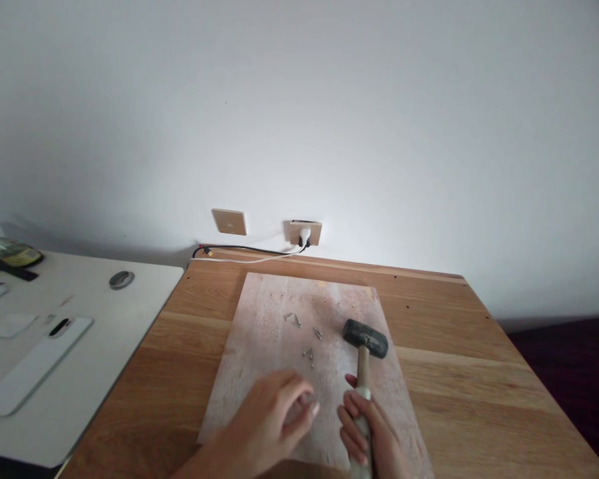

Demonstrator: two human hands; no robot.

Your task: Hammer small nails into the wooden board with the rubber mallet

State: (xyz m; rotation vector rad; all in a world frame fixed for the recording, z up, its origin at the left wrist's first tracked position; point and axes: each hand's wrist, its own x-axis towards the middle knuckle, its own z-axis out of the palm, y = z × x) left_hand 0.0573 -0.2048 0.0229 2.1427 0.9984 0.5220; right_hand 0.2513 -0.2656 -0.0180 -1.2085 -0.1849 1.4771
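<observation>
Near the front edge of the wooden worktop (190, 346), the left hand (267, 426) is hovering over the pale board (259, 346), its fingers (304, 402) pinching together on something too small to tell. Loose nails (309, 352) are lying mid-board. Just right, the right hand (367, 436) is clenching the mallet (365, 352), its black head resting toward the board's right edge.

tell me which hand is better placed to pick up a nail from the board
Left. The left hand is free, fingers curled over the board close to the loose nails. The right hand is wrapped around the mallet handle, so it is occupied.
</observation>
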